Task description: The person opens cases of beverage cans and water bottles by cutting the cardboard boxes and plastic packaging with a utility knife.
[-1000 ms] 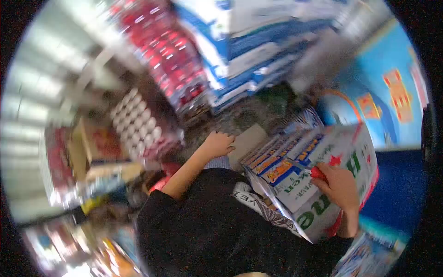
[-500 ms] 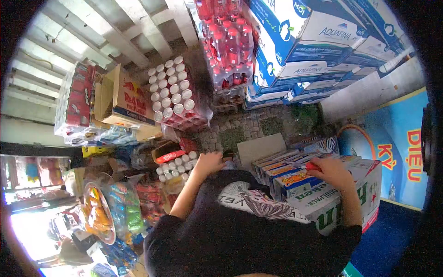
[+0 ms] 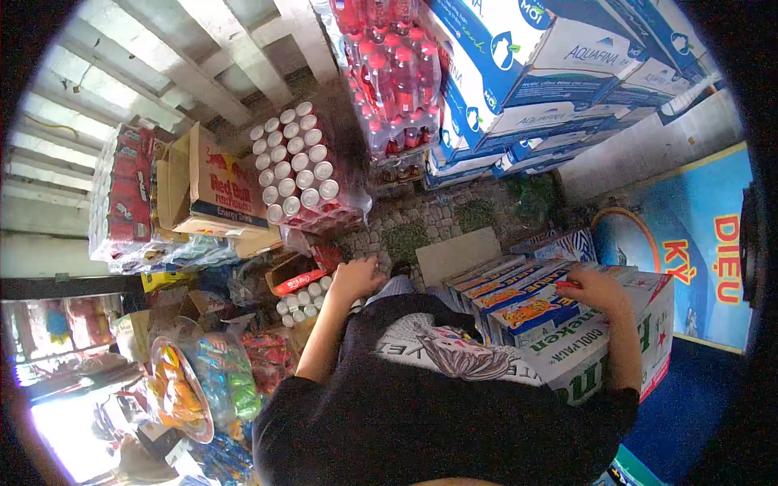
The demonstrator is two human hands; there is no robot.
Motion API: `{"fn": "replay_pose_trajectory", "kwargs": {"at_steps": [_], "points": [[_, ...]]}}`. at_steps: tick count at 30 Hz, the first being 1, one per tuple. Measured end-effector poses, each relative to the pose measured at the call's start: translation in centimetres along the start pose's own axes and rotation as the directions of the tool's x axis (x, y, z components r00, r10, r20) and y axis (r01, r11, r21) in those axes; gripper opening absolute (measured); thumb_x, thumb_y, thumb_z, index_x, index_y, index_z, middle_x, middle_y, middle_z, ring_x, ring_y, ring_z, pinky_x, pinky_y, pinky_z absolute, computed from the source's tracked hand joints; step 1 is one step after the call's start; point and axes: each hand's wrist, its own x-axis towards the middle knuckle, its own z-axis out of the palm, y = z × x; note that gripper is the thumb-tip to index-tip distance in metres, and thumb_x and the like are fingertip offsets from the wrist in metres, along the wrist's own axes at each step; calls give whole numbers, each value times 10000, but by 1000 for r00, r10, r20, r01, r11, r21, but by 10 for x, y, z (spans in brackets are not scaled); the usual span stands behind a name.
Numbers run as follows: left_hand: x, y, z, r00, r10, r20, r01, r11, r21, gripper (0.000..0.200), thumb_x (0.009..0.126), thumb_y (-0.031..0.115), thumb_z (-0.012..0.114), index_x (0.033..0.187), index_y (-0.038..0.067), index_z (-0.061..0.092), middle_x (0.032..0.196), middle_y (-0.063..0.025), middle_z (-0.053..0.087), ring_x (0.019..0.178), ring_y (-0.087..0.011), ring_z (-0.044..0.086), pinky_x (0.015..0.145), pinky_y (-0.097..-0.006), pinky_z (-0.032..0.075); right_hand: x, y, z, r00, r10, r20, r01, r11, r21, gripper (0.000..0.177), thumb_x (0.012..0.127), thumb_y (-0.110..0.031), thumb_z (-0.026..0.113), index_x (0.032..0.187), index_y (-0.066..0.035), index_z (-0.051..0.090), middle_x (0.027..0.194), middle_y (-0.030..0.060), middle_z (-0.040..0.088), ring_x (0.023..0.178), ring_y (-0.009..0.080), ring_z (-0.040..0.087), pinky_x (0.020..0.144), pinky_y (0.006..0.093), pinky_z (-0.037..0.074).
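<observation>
My right hand is closed around a small red object, mostly hidden by the fingers. It is over a row of blue and white cartons with an orange tiger picture, standing on edge. Right beside that row, under my right forearm, lies a large white and green Heineken box. My left hand is held out by my knee, its fingers apart and nothing in them. Next to it is a pack of silver-topped cans with a red Coca-Cola panel.
Stacked Aquafina boxes and wrapped red bottles stand ahead. To the left are a shrink-wrapped can pack, an opened Red Bull carton and bagged goods. A blue sign leans at the right.
My right hand has shifted slightly to the right with the red object, baring more of the tiger cartons. My left hand has moved only a little; the view has tilted slightly.
</observation>
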Motion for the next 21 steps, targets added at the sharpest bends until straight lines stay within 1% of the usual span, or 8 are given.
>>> {"fn": "replay_pose_trajectory", "kwargs": {"at_steps": [3,5,7,9,12,14,17,21], "points": [[10,-7,-1,999,38,22,-39,999,31,408,666,386,462,913,63,427,810,-110,514,757,-259,500,607,-404,379,4,9,2,1000,12,11,-13,1000,27,474,659,-497,433,813,-57,522,820,161,522,768,283,502,659,363,384],[17,-10,-5,998,44,36,-44,999,16,413,668,389,461,921,64,425,806,-109,514,753,-256,501,602,-403,378,8,15,4,992,124,29,-124,992,-4,490,647,-508,440,791,-46,518,787,159,530,735,287,511,635,369,391],[19,-14,-7,998,49,47,-49,999,1,418,669,391,459,928,65,424,803,-109,514,749,-254,501,596,-402,377,8,19,4,991,132,-3,-132,991,-13,495,644,-511,441,782,-42,515,769,156,533,721,289,514,621,372,393],[19,-17,-6,996,73,-51,-74,997,-12,406,674,390,456,919,67,426,796,-107,514,737,-255,502,591,-401,373,6,20,2,990,138,-39,-139,990,-28,499,641,-514,443,774,-38,512,752,154,535,707,290,516,607,374,395],[15,-15,-10,999,39,12,-40,998,41,404,677,385,455,924,67,431,786,-105,515,736,-254,502,598,-399,372,8,20,1,991,130,-44,-129,991,18,494,631,-506,467,775,-35,507,743,156,534,699,290,517,604,364,397],[11,-14,-9,999,38,10,-38,999,9,404,678,385,454,926,66,435,779,-105,516,734,-253,502,595,-397,373,9,24,2,991,128,-48,-125,990,61,486,623,-482,499,821,-37,506,766,156,531,718,286,513,618,351,395],[4,-14,-7,1000,20,13,-20,1000,-9,406,679,382,453,932,64,443,777,-107,520,736,-254,506,594,-397,380,7,18,-2,988,139,-62,-137,990,40,493,618,-453,525,884,-40,496,797,154,527,744,277,508,637,337,391],[-1,-18,0,999,-1,-34,1,1000,-9,403,673,380,459,919,62,443,805,-109,522,748,-256,506,609,-400,384,7,14,-5,984,176,0,-175,982,66,502,621,-436,532,932,-45,481,817,146,525,765,268,503,649,329,388]]}}
